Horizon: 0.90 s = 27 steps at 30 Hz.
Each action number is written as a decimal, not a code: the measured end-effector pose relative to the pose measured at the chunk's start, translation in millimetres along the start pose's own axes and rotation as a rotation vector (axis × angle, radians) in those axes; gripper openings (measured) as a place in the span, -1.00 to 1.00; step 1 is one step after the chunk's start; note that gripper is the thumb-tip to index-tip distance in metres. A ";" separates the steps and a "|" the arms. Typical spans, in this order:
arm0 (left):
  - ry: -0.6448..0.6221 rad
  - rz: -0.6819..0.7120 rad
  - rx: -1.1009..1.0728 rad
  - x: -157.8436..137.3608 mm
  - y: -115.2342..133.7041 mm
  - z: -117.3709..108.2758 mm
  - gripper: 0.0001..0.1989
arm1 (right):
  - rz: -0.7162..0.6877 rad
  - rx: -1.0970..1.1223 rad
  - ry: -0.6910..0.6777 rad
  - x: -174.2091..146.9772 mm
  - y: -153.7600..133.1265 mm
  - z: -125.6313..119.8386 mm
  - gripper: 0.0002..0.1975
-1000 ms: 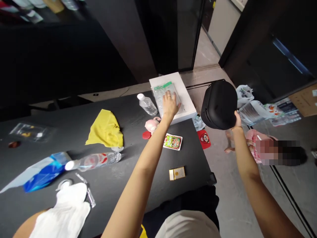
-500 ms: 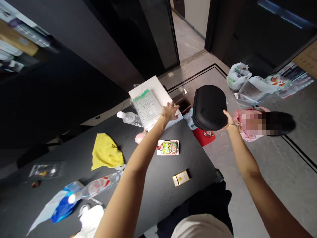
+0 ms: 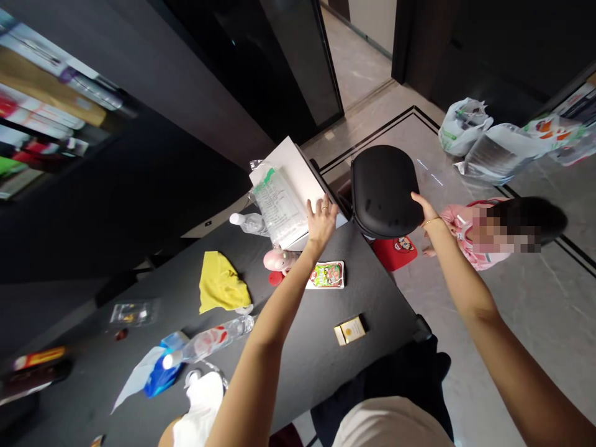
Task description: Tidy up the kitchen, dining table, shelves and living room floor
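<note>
My right hand [image 3: 423,210] grips the right side of a black zip case [image 3: 386,191], holding it up past the table's corner. Its fingers are mostly hidden behind the case. My left hand [image 3: 321,222] rests with fingers spread on a white box [image 3: 298,162] at the table's far end. On that box, beside my left fingers, lies a clear plastic packet with a written sheet and green tape [image 3: 279,208]. Under my left forearm are a pink toy [image 3: 278,259] and a red-and-green snack packet [image 3: 329,274], both partly covered.
On the dark table [image 3: 298,347] lie a gold-and-white small box [image 3: 350,330], a yellow cloth [image 3: 221,282], a blue packet [image 3: 162,375] and plastic bottles [image 3: 218,338]. A person in pink [image 3: 470,230] stands right of the case. Plastic bags [image 3: 507,152] sit on the floor.
The black case has shifted slightly left, closer to the white box. My left hand stays on the box, its fingers now pointing more away from me. The camera view has turned a little.
</note>
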<state>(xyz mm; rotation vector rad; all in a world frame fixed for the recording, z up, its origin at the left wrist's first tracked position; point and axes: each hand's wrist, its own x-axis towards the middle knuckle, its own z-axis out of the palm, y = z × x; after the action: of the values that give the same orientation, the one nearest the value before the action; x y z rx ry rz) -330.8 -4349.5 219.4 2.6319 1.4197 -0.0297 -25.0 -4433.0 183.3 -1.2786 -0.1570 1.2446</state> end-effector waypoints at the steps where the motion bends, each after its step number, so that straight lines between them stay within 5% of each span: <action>1: 0.034 -0.018 -0.008 -4.0 0.1 -2.4 -0.51 | 0.039 -0.017 -0.003 2.2 0.8 2.0 -0.76; 9: 0.126 -0.350 -0.097 -19.3 9.7 -7.2 -0.41 | 0.128 -0.052 -0.040 7.9 7.6 19.8 -0.77; 18: 0.239 -0.599 -0.157 -35.2 -18.6 14.4 -0.14 | 0.155 -0.047 -0.086 2.1 8.5 34.5 -0.78; 21: 0.271 -0.597 -0.158 -37.7 -25.0 11.6 -0.21 | 0.161 -0.056 -0.122 0.2 6.4 41.7 -0.74; 27: 0.350 -0.602 -0.158 -56.3 -55.4 -6.5 -0.40 | -0.009 -0.184 -0.317 4.5 -14.7 109.3 -0.58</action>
<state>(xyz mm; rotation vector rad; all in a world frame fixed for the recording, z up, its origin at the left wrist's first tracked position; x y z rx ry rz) -408.3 -4365.3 224.1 2.0613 2.1736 0.4715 -89.7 -4358.6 232.7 -1.2262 -0.5146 1.4457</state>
